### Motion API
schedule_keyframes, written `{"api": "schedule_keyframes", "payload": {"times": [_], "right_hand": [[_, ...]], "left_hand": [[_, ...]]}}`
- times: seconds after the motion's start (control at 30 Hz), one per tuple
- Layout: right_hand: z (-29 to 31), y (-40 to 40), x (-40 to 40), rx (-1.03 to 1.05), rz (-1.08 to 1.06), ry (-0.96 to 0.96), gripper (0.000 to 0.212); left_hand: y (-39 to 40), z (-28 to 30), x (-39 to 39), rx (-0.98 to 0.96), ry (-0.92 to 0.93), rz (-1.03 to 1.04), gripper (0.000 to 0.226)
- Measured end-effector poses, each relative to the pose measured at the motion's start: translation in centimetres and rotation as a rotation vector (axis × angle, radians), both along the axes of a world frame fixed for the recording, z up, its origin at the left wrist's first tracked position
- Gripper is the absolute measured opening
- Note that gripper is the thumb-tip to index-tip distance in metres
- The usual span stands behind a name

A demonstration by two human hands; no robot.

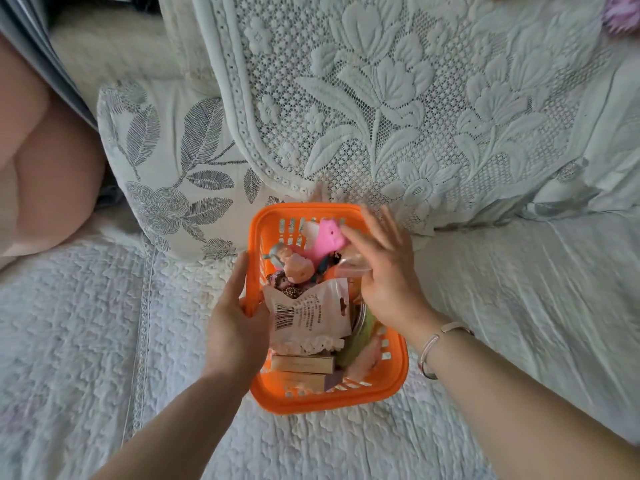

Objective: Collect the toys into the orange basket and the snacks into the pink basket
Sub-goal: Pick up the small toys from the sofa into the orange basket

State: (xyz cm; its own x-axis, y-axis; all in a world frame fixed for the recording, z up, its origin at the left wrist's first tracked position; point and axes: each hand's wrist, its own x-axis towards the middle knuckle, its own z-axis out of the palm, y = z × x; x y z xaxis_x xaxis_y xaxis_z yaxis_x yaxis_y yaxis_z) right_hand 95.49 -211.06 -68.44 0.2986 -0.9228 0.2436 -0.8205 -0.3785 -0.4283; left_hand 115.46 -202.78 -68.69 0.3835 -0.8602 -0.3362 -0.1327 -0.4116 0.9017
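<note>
The orange basket stands on the quilted sofa seat, in front of the backrest. Inside lie a pink pig toy, a small doll figure, a white packet with a barcode, two flat boxes and something green. My left hand grips the basket's left rim, thumb along the edge. My right hand hovers over the basket's right side, fingers spread and blurred, thumb touching the pig. A translucent peach packet sits under its palm; whether the hand holds it is unclear.
A white lace cover drapes the sofa back behind the basket. A leaf-patterned cushion leans at the back left. Another person's leg is at the far left. A pink fluffy thing shows at the top right corner.
</note>
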Motion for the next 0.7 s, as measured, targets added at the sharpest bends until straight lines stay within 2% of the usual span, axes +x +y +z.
{"api": "schedule_keyframes", "payload": {"times": [0.13, 0.3, 0.7], "right_hand": [[0.5, 0.7, -1.4, 0.119, -0.194, -0.157, 0.060], [0.4, 1.8, -2.8, 0.510, -0.241, -0.361, 0.066], [-6.0, 3.2, -5.9, 0.591, -0.357, -0.348, 0.064]], "left_hand": [[0.3, 0.8, 0.0, -0.007, 0.027, -0.005, 0.070], [-0.1, 1.5, -0.9, -0.031, 0.013, -0.019, 0.068], [-1.6, -4.2, -5.0, 0.068, -0.136, -0.119, 0.065]]}}
